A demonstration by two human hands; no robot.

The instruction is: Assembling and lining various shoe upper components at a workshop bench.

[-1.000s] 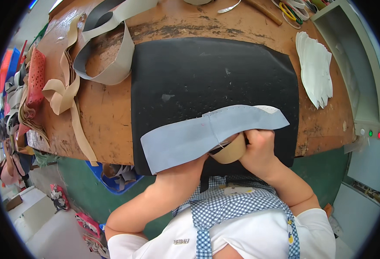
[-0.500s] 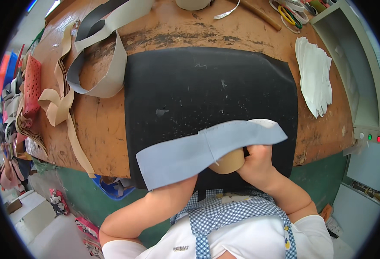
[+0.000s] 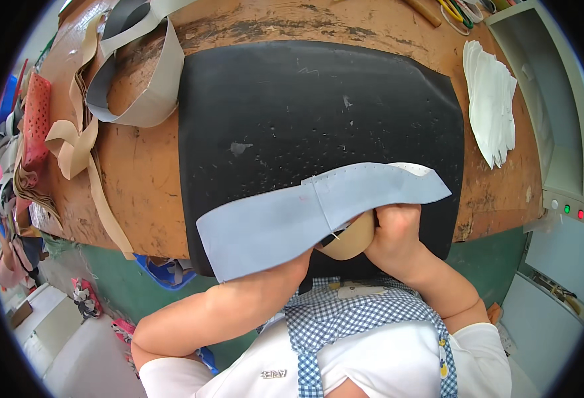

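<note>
Lower centre of frame: grey strip [image 3: 318, 212], soft, light, floppy.
Right hand [image 3: 395, 242] pinched its stitched middle, the likeliest hold; left hand hidden beneath, grip untold.

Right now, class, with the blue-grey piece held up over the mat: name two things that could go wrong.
1. The blue-grey piece hides the left hand and covers part of the right hand, so fingers may work unseen under it.
2. The long free end hangs past the black mat toward the table edge; it may sag or drag, perhaps straining the stitched seam.
</note>
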